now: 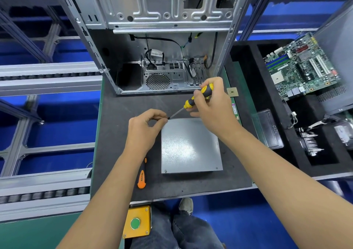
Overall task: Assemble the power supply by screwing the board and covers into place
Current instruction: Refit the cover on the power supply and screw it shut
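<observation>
The grey metal power supply box [189, 145] lies flat on the dark mat [118, 115], its plain cover facing up. My right hand [212, 101] grips a yellow-and-black screwdriver [198, 96] that slants down to the left, its tip at the box's far left corner. My left hand [147, 126] pinches something small at that tip, thumb and fingers curled together; the pinched thing is too small to tell. Small screws show at the near corners of the cover.
An open computer case [162, 61] stands behind the mat. An orange-and-black screwdriver [141, 174] lies beside my left forearm. To the right a black foam tray [267, 96] holds a motherboard [301, 67], a clear plastic part [269, 128] and a heatsink [311, 143]. A yellow button box [136, 222] sits below the table's edge.
</observation>
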Demonstrator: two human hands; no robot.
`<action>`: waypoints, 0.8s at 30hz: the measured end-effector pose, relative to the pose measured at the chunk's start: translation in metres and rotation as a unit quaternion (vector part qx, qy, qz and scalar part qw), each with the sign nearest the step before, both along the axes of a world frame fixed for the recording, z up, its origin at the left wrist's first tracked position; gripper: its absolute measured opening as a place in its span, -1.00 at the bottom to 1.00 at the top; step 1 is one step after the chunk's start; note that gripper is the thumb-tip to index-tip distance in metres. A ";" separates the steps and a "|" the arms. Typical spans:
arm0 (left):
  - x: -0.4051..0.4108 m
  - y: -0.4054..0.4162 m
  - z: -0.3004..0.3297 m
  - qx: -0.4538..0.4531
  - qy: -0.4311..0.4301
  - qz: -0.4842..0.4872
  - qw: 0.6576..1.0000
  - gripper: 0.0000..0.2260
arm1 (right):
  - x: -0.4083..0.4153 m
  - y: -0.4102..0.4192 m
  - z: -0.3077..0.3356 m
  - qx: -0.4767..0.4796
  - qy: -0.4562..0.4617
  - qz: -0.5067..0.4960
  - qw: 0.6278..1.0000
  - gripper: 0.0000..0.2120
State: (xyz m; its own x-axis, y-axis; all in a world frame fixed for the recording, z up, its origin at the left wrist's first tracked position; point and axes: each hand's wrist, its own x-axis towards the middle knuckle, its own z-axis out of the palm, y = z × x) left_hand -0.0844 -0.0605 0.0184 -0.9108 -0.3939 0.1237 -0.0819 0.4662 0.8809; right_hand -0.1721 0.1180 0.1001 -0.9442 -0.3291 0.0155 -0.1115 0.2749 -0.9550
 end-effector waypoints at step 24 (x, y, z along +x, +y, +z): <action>-0.002 0.018 0.004 0.253 0.028 0.041 0.966 -0.78 | 0.006 -0.011 0.002 -0.142 -0.163 -0.069 0.974 -0.77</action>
